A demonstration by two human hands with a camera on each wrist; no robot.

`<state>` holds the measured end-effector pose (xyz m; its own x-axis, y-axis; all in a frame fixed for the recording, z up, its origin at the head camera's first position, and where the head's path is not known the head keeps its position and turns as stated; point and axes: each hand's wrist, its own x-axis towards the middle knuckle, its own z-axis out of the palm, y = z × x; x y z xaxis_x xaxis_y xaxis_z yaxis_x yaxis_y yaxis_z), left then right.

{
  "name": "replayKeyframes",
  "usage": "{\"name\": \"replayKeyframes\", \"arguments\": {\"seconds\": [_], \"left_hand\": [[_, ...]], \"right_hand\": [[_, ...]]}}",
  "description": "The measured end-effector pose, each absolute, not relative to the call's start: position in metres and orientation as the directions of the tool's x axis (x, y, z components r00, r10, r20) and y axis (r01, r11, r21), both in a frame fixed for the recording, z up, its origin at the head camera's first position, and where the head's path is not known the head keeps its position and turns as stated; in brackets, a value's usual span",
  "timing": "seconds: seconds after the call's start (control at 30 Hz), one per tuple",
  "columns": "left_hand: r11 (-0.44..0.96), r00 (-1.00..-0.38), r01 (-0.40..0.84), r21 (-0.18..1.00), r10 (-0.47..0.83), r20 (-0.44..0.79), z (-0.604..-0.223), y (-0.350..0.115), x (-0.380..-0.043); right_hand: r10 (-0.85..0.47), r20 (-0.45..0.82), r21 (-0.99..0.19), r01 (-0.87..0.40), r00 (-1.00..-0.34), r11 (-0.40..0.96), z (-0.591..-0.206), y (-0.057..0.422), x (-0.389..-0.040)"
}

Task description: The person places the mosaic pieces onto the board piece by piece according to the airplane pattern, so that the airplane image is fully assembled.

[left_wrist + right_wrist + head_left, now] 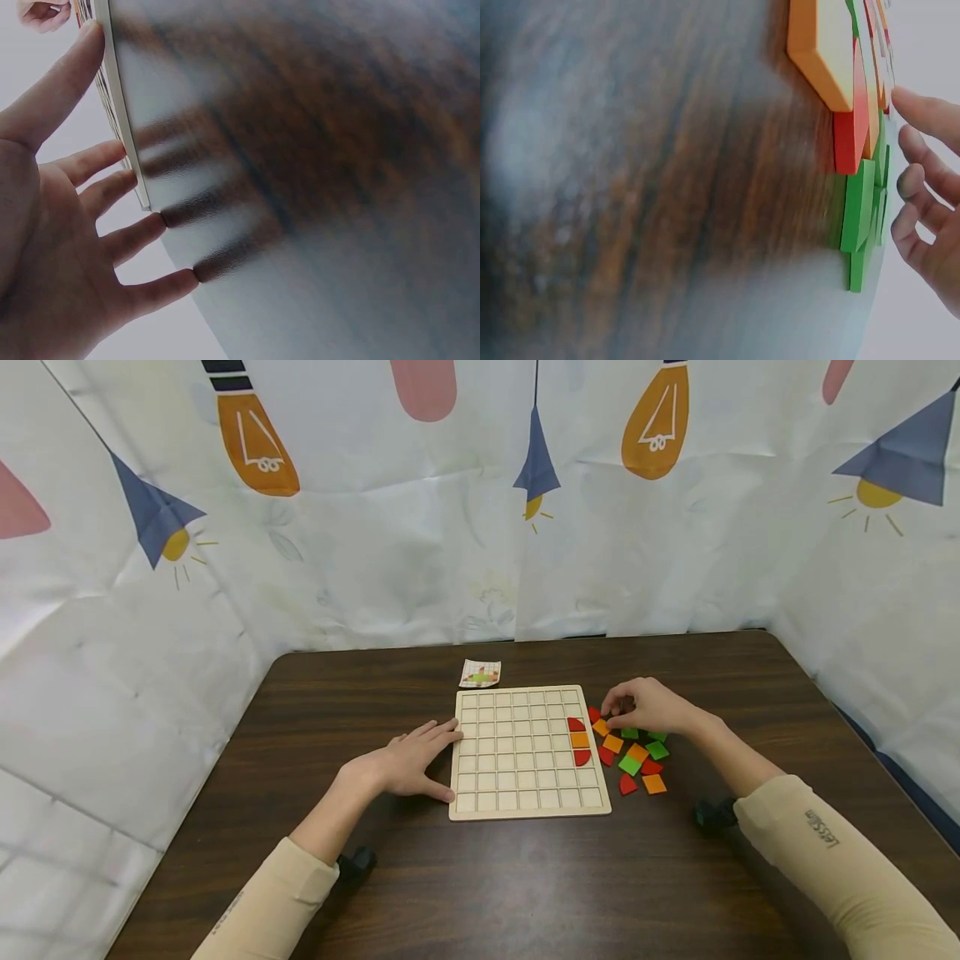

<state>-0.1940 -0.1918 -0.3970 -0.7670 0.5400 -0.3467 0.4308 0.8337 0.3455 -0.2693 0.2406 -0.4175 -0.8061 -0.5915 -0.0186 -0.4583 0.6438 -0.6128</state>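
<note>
A square wooden grid board (517, 816) lies on the table in the head view. Two red quarter-round tiles (582, 758) and an orange square tile (580, 740) sit in a column of cells near its right edge. My left hand (408, 762) spreads its fingers at the board's left side, with thumb and some fingertips touching the edge, as the left wrist view shows. Over the loose tiles right of the board hovers my right hand (652, 706), fingers bent and fingertips close above an orange tile (601, 727). Nothing shows between its thumb and fingers in the right wrist view.
A small pattern card (480, 674) lies behind the board's far left corner. Several loose red, orange and green tiles (629, 765) are scattered on the dark wooden table (525, 885), some overlapping. White printed curtains (390, 552) hang behind and beside the table.
</note>
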Motion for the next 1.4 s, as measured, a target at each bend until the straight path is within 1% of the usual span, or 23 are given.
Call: {"name": "replayKeyframes", "arguments": {"seconds": [0.13,0.4,0.77,1.13,1.4], "left_hand": [[0.835,-0.766,0.430,0.343,0.539,-0.350,-0.3976,-0.1912,-0.1938],[0.840,-0.768,0.426,0.337,0.532,-0.356,-0.3978,-0.1911,-0.1945],[0.837,-0.768,0.432,0.335,0.536,-0.351,-0.3962,-0.1906,-0.1946],[0.834,-0.766,0.433,0.341,0.540,-0.348,-0.3954,-0.1905,-0.1940],[0.838,-0.770,0.429,0.338,0.535,-0.348,-0.3962,-0.1909,-0.1946]], "right_hand": [[-0.613,-0.026,-0.604,-0.476,-0.789,0.639,-0.4187,0.2380,-0.2687],[-0.597,-0.020,-0.566,-0.483,-0.802,0.668,-0.4193,0.2417,-0.2684],[-0.593,-0.025,-0.574,-0.474,-0.804,0.667,-0.4211,0.2435,-0.2663],[-0.613,-0.061,-0.560,-0.482,-0.788,0.674,-0.4172,0.2436,-0.2647],[-0.629,-0.018,-0.559,-0.513,-0.777,0.651,-0.4172,0.2415,-0.2625]]}}
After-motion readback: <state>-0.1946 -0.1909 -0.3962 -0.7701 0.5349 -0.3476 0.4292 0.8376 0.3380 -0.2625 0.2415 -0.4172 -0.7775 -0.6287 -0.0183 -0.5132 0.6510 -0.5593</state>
